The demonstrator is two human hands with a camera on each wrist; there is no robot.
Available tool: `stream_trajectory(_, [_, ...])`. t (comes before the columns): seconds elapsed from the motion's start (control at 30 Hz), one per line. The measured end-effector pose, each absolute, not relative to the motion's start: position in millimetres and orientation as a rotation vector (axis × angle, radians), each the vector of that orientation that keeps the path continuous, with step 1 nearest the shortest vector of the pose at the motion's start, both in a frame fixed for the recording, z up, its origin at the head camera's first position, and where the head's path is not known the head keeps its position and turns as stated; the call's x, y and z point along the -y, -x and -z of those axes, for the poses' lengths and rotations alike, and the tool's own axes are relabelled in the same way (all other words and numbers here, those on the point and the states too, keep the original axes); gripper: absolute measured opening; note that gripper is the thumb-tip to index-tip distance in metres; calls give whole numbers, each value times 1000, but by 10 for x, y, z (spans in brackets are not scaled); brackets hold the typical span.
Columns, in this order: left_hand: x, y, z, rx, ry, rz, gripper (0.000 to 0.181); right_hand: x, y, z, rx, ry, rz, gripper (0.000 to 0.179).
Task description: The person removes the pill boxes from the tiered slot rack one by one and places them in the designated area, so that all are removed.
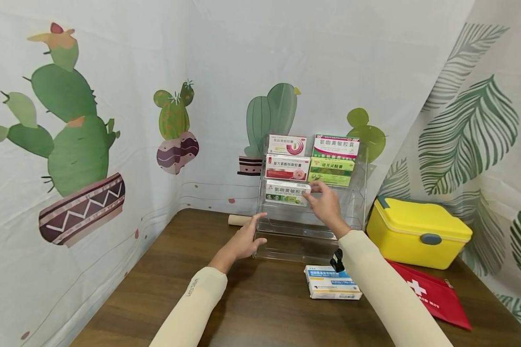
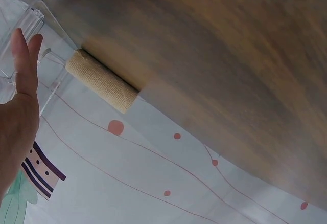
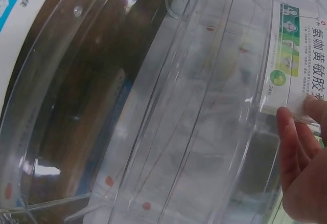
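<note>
A clear acrylic tiered rack (image 1: 286, 254) stands on the table with medicine boxes on its upper tiers. My right hand (image 1: 325, 205) pinches the right end of a white and green medicine box (image 1: 285, 193), which sits on the third tier at the left. In the right wrist view, thumb and fingers grip the end of this medicine box (image 3: 288, 55). At the rack's left side is my left hand (image 1: 243, 239), its fingers extended; in the left wrist view the hand (image 2: 23, 106) lies along the clear side, and contact is hard to tell.
Above are a white-red box (image 1: 287, 167), a pink-white box (image 1: 286, 144), a green box (image 1: 331, 172) and a pink-green box (image 1: 336, 146). A blue-white box (image 1: 332, 284) lies in front. Rightward are a yellow case (image 1: 417, 231) and a red pouch (image 1: 447, 301). A beige roll (image 2: 102, 81) lies behind.
</note>
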State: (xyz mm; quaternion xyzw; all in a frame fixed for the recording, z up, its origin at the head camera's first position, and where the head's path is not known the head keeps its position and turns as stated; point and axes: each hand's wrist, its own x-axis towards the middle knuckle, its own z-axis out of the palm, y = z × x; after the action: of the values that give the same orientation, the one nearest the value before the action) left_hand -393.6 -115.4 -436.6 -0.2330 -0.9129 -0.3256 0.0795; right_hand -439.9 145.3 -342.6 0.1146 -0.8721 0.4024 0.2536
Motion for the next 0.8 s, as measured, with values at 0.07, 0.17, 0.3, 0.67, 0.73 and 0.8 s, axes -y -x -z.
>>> stream_trajectory(0.07, [1152,3932,4364,2731,699,981,75,-1461,4393,3424,2363,-310,-1092,33])
stream_trajectory(0.17, [1150,3931,4361,2729,701,986,75,-1471,4391,3423,2335,-315,-1120,34])
stream_trajectory(0.3, [1152,3928,4366,2722,700,989,75,-1482,4399,3416,2280,-329,-1141,34])
stream_trajectory(0.67, [1156,3933,4386,2711,716,973,75,-1525,4359,3374,2155,-339,-1145,34])
stream_trajectory(0.73, [1157,3935,4385,2710,715,977,76,-1533,4344,3366,2129,-343,-1136,33])
stream_trajectory(0.8, [1155,3937,4382,2703,713,988,76,-1541,4334,3353,2107,-346,-1128,34])
